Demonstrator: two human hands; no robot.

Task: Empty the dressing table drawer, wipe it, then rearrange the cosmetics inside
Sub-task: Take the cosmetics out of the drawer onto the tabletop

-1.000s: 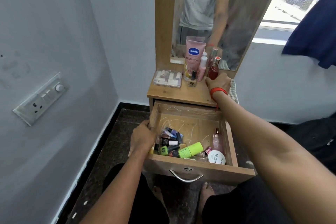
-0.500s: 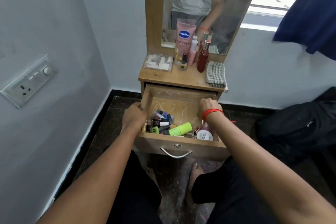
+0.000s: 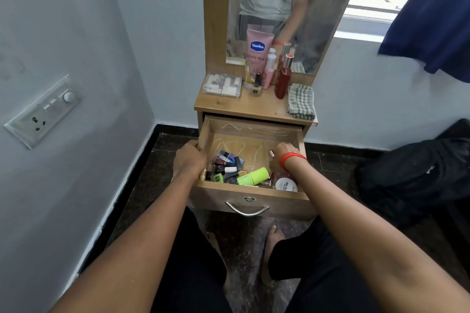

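While left hand (image 3: 189, 159) is gripping drawer (image 3: 277, 198) wall, right hand (image 3: 281, 157) is pinching small bottle (image 3: 271, 153) at curled fingertips (image 3: 278, 147), cap pointing toward drawer's back

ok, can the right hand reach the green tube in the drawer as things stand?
Probably yes. The right hand is inside the open drawer, just right of the green tube, which lies uncovered on top. But it seems to hold a small bottle.

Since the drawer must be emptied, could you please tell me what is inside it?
Small polish bottles, a green tube and a white jar lie at the front of the drawer. The right hand, inside too, hides what lies under it.
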